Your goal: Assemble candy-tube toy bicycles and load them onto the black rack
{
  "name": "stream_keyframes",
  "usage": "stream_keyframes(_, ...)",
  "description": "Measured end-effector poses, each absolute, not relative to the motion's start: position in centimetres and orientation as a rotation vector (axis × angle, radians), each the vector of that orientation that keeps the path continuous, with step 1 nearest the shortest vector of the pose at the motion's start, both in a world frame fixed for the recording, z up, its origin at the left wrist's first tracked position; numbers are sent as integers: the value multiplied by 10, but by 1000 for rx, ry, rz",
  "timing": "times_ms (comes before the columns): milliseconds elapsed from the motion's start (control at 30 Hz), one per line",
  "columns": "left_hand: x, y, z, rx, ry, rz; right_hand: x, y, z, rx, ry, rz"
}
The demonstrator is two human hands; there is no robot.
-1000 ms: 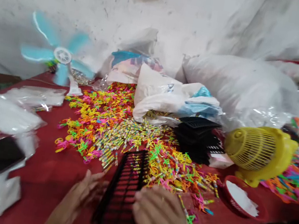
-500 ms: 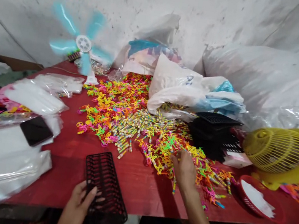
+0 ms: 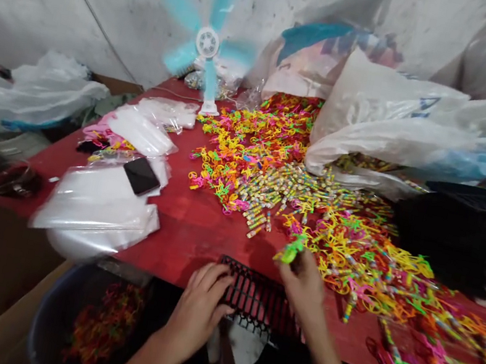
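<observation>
At the table's front edge, my left hand (image 3: 198,303) grips the left end of a black slotted plastic rack (image 3: 258,294), fingers and thumb curled at its corner. Over the rack's right part, my right hand (image 3: 305,286) is closed in a pinch on bright green and yellow plastic pieces (image 3: 293,250); their exact shape is blurred. Right behind that hand spreads a pile of colourful small plastic pieces (image 3: 353,251). Short patterned sticks (image 3: 270,190) lie heaped further back. The rack's right end is partly hidden by my right hand and forearm.
A spinning blue fan (image 3: 207,43) stands at the back. Clear plastic bags (image 3: 97,206) and a phone (image 3: 141,175) lie on the left of the red table (image 3: 187,229). White sacks (image 3: 392,108) and black racks (image 3: 455,232) fill the right. Below is a tub (image 3: 42,310) of orange-red pieces.
The view has swung left. My right hand has come up from the pile with green and yellow pieces. The rack has turned more crosswise, and my left hand now holds its left end.
</observation>
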State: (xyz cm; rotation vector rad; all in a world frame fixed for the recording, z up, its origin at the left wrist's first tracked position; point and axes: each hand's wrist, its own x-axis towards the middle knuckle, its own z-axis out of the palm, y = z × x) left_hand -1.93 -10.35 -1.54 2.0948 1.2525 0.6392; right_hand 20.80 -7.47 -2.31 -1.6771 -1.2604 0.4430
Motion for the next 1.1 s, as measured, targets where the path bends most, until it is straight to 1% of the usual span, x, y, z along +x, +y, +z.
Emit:
stream_keyframes(100,-22,-84,-26,2282,1055,559,169,-72,-37,-1479,-1246,734)
stream_keyframes(167,-22,-82,-38,2294,1059,601,156,-71,-43,-1399,-1248,847)
stream_keyframes(300,-18,-89,-55,2231,1207,805,152,-67,-45,-1379,-1271,904)
stream_keyframes(500,-12,-92,-56,2171,1250,885,145,-59,-43,-1289,-1384,973)
stream_keyframes(800,-9,-101,-59,2172,1296,1000,140,-65,-43,-1342,-1531,905)
stream_keyframes(900,-10,-99,-55,2158,1284,994,138,-63,-43,-1313,-1708,721)
stream_keyframes(1000,-15,-89,-49,1975,1273,1047,136,-62,-44,-1266,-1888,536)
stream_keyframes(1100,-22,-72,-44,1758,1282,1102,134,-61,-46,-1249,-1940,476)
